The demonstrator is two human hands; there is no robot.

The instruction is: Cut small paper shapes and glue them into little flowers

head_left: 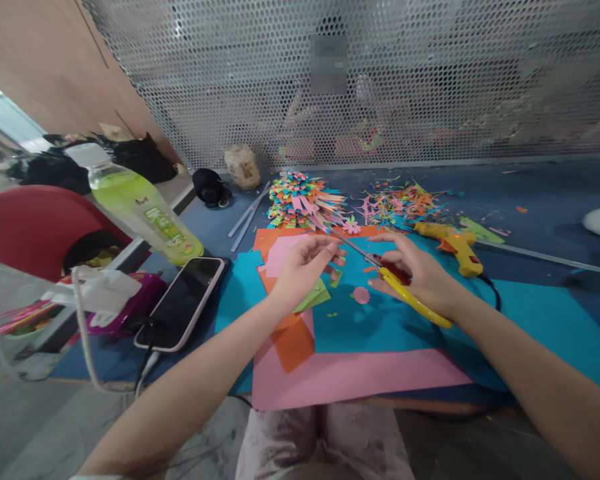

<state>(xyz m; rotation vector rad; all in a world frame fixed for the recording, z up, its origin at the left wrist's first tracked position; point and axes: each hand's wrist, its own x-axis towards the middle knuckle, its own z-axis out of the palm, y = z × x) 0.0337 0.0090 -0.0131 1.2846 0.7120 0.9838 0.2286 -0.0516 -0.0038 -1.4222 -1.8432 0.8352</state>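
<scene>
My right hand (416, 272) grips yellow-handled scissors (405, 293), whose blades point up and left toward my left hand (304, 265). The fingers of my left hand pinch a small scrap of green paper (336, 261) at the blade tips, with a larger green piece (314, 296) just under the palm. Both hands hover over overlapping sheets of blue (380, 327), pink (350, 377) and orange paper (293, 343). A small pink paper flower (361, 295) lies on the blue sheet between my hands.
A yellow glue gun (453, 243) lies right of my right hand. A colourful paper bundle (300, 200) and loose strips (400, 200) sit behind. A phone (183, 303), green drink bottle (140, 210) and tissues (100, 290) are at left. A perforated screen (360, 80) stands behind, a person beyond it.
</scene>
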